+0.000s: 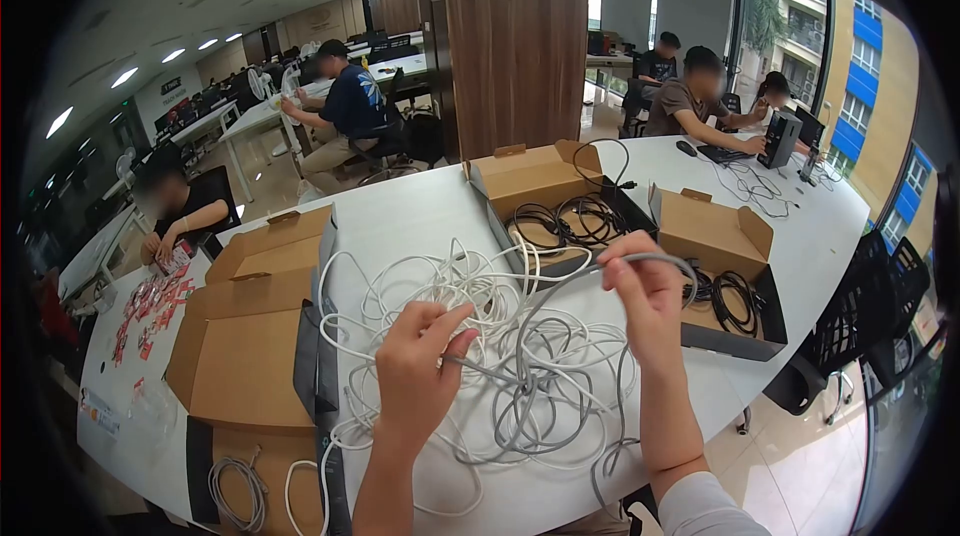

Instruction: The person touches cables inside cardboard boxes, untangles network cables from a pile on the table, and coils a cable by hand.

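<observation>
A grey cable [521, 346] runs between my two hands and loops into a loose knot above the table. My left hand [420, 366] pinches one stretch of it between thumb and fingers. Higher and to the right, my right hand [645, 296] is closed on another stretch, and the cable curves out past its fingers. Beneath and between the hands lies a large tangle of white cables [455, 286] mixed with grey loops. Where the grey cable's ends are, I cannot make out.
An open cardboard box [245, 356] at the left holds a coiled grey cable [238, 494]. Two more open boxes, one farther back [520, 176] and one at right [715, 226], hold black cables [735, 301]. Several people sit at surrounding tables; red packets [155, 311] lie at far left.
</observation>
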The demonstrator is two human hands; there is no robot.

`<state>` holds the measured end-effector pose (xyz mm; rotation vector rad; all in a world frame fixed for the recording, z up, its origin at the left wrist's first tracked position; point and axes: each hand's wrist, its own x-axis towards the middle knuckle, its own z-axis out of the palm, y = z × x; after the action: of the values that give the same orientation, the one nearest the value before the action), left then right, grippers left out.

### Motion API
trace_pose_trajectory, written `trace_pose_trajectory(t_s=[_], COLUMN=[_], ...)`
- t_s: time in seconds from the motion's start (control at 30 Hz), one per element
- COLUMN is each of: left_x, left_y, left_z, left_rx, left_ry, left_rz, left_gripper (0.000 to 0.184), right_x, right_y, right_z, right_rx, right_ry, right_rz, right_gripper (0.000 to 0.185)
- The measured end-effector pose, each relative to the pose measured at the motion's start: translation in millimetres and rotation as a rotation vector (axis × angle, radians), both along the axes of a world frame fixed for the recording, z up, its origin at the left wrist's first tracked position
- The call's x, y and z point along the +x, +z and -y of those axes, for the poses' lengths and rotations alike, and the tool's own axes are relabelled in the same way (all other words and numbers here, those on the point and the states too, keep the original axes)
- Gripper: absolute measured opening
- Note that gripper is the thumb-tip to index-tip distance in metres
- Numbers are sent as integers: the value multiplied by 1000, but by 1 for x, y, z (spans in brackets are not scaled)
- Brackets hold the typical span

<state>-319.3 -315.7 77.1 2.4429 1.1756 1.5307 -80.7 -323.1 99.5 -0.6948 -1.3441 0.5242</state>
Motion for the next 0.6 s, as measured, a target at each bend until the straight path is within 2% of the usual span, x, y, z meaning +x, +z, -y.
trace_pose_trajectory(t_s=[0.07,0.2,0.23,0.33,0.37,0.5,0.6], left_x=[-4,3,4,5,4,2,-2], left_y=[1,-2,-3,-3,-4,-8,-10], left_z=[8,6,5,4,4,-5,-10], left_rx=[-94,99,142,224,243,233,206], left_ry=[60,98,101,117,123,139,170], left_rz=[46,96,89,38,16,-48,-112], left_gripper=[23,21,21,27,30,38,43], right_x=[-3,-23,-30,-42,-45,-53,-49], right_y=[0,-12,-17,-26,-27,-40,-36], right_z=[1,-3,-5,-3,-3,-3,-4], right_rx=[-6,-164,-258,-443,-516,-641,-698], right_ry=[-18,164,257,497,647,1053,1137], right_rz=[284,404,381,535,574,456,394], right_gripper=[7,11,14,16,19,25,26])
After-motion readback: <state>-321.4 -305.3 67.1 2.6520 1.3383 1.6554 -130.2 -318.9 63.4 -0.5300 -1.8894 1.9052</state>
